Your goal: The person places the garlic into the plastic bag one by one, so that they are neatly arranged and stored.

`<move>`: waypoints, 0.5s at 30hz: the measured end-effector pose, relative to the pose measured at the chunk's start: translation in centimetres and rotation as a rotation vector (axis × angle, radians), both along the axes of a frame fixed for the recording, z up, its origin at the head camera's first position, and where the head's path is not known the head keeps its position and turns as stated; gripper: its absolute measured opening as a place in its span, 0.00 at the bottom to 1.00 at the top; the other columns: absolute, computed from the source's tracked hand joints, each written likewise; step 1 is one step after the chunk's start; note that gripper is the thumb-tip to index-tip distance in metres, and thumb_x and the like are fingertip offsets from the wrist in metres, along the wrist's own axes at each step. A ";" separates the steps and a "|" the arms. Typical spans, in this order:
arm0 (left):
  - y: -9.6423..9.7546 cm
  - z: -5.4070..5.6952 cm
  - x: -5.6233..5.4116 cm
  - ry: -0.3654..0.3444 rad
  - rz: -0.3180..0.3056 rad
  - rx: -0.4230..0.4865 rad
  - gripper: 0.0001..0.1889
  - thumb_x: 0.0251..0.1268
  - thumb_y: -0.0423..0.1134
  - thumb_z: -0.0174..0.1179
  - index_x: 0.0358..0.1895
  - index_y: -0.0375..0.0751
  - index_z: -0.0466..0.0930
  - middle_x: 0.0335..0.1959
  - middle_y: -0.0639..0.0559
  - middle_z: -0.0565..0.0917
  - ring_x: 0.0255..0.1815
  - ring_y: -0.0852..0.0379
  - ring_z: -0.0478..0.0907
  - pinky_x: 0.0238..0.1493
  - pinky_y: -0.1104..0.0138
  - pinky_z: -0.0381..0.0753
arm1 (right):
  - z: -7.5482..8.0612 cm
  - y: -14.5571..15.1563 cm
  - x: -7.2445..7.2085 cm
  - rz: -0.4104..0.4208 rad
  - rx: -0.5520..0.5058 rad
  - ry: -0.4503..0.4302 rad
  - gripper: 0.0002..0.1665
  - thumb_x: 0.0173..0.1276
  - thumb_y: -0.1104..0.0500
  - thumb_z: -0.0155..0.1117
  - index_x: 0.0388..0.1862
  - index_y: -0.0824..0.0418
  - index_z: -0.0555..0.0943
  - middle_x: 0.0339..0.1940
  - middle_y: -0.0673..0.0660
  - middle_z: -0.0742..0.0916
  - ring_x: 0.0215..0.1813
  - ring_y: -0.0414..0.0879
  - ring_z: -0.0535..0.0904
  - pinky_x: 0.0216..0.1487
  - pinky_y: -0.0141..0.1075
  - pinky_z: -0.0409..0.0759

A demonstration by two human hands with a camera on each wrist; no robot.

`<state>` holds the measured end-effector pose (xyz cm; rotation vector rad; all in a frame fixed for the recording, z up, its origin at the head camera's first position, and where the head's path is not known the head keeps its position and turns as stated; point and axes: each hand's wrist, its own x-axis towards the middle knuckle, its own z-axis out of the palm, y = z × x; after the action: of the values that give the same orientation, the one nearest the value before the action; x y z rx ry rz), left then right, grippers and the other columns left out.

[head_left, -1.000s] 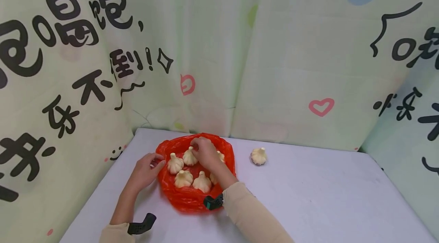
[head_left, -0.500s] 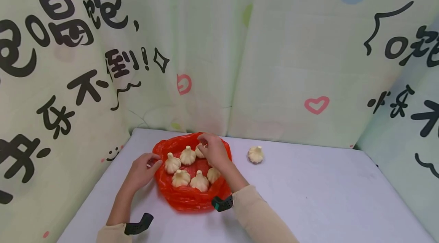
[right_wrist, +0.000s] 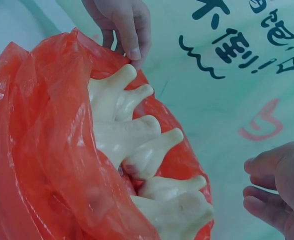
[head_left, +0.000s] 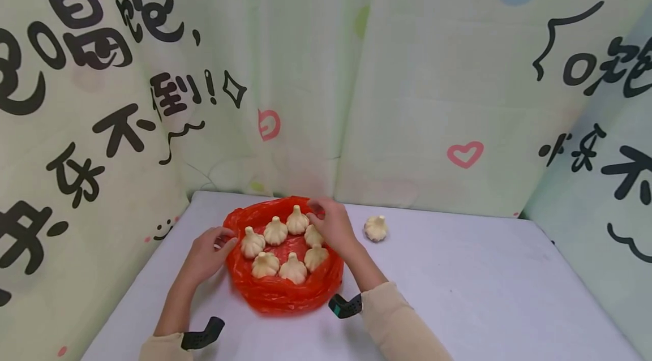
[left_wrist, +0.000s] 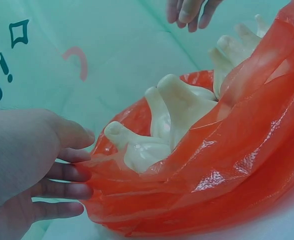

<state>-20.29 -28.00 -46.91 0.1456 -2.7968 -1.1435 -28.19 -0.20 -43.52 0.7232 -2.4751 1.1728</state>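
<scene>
A red plastic bag (head_left: 285, 300) stands wide open on the table, with several garlic bulbs (head_left: 275, 231) inside in a rough ring, stems up. My left hand (head_left: 206, 253) is at the bag's left rim; in the left wrist view its fingertips (left_wrist: 77, 191) lie against the red plastic, extended rather than gripping. Over the far right rim is my right hand (head_left: 335, 228), fingers loosely bent and nothing held, close above a bulb (head_left: 313, 236) it partly covers. The right wrist view shows that hand (right_wrist: 287, 187) apart from the bulb stems.
One more garlic bulb (head_left: 376, 228) lies outside, on the white table (head_left: 458, 282) to the right of the bag. A pale printed curtain (head_left: 407, 95) hangs behind the table and along both sides.
My right hand has let go of a bulb at the back of the bag and moved right to the rim, uncovering the bulbs there. My left hand stays at the left rim.
</scene>
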 end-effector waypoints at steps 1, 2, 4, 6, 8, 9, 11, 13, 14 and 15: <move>0.0 0.0 0.0 0.000 0.000 0.001 0.15 0.69 0.42 0.57 0.53 0.39 0.75 0.46 0.43 0.79 0.47 0.50 0.75 0.44 0.62 0.85 | 0.0 0.2 0.0 -0.005 -0.004 -0.006 0.12 0.63 0.66 0.67 0.46 0.65 0.83 0.40 0.61 0.87 0.43 0.54 0.82 0.46 0.44 0.85; 0.0 0.0 0.0 0.001 0.001 0.002 0.15 0.69 0.42 0.57 0.54 0.39 0.75 0.46 0.43 0.79 0.47 0.50 0.75 0.44 0.62 0.85 | 0.0 0.4 0.1 -0.010 -0.006 -0.014 0.12 0.63 0.66 0.67 0.46 0.64 0.83 0.41 0.61 0.87 0.44 0.54 0.82 0.46 0.44 0.85; 0.0 0.0 0.1 0.000 -0.001 0.004 0.15 0.69 0.42 0.57 0.54 0.38 0.75 0.46 0.43 0.79 0.47 0.50 0.75 0.43 0.62 0.85 | 0.0 0.7 0.1 -0.020 -0.004 -0.021 0.12 0.63 0.65 0.67 0.46 0.64 0.83 0.41 0.60 0.87 0.44 0.55 0.82 0.47 0.44 0.85; 0.0 0.1 0.1 0.001 -0.004 0.004 0.15 0.69 0.42 0.57 0.54 0.38 0.75 0.46 0.43 0.79 0.46 0.50 0.75 0.43 0.62 0.85 | 0.0 1.0 0.1 -0.025 -0.003 -0.029 0.12 0.63 0.65 0.67 0.46 0.64 0.83 0.42 0.61 0.87 0.45 0.54 0.83 0.47 0.44 0.85; 0.0 0.1 0.1 0.003 -0.005 0.003 0.15 0.69 0.42 0.57 0.54 0.38 0.75 0.46 0.43 0.79 0.46 0.50 0.75 0.43 0.62 0.85 | 0.1 1.3 0.2 -0.036 0.003 -0.031 0.12 0.63 0.65 0.67 0.46 0.64 0.83 0.42 0.61 0.87 0.45 0.53 0.83 0.47 0.42 0.85; 0.0 0.1 0.1 0.004 -0.006 0.004 0.15 0.69 0.42 0.57 0.54 0.38 0.75 0.46 0.43 0.79 0.46 0.50 0.75 0.43 0.63 0.85 | 0.1 1.4 0.2 -0.041 0.003 -0.030 0.13 0.63 0.65 0.67 0.47 0.64 0.83 0.42 0.61 0.87 0.45 0.53 0.83 0.47 0.42 0.85; 0.0 0.1 0.1 0.006 -0.007 0.004 0.15 0.69 0.42 0.57 0.54 0.38 0.75 0.46 0.43 0.78 0.46 0.50 0.74 0.43 0.63 0.84 | 0.2 1.8 0.2 -0.054 -0.001 -0.037 0.13 0.63 0.65 0.67 0.48 0.65 0.83 0.42 0.60 0.87 0.45 0.52 0.83 0.46 0.41 0.85; 0.0 0.1 0.1 0.002 -0.009 0.005 0.15 0.69 0.42 0.57 0.54 0.39 0.75 0.46 0.43 0.78 0.46 0.50 0.74 0.43 0.64 0.84 | 0.3 2.1 0.3 -0.068 -0.004 -0.037 0.14 0.63 0.65 0.67 0.48 0.64 0.83 0.42 0.59 0.87 0.45 0.51 0.83 0.46 0.41 0.86; 0.1 0.1 0.1 0.000 -0.010 0.006 0.15 0.69 0.42 0.57 0.54 0.39 0.75 0.46 0.43 0.78 0.46 0.51 0.74 0.43 0.64 0.84 | 0.3 2.3 0.3 -0.075 -0.008 -0.043 0.14 0.63 0.65 0.67 0.48 0.64 0.83 0.42 0.59 0.87 0.45 0.51 0.83 0.46 0.41 0.86; 0.1 0.1 0.0 -0.002 -0.012 0.006 0.15 0.69 0.42 0.57 0.54 0.38 0.75 0.46 0.43 0.78 0.46 0.51 0.74 0.43 0.64 0.83 | 0.3 2.5 0.3 -0.082 -0.014 -0.051 0.14 0.63 0.65 0.67 0.48 0.64 0.83 0.42 0.59 0.87 0.45 0.51 0.82 0.46 0.41 0.86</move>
<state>-20.24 -27.93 -46.78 0.1301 -2.8001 -1.1544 -27.86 2.26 -43.22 0.5889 -2.5094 1.1917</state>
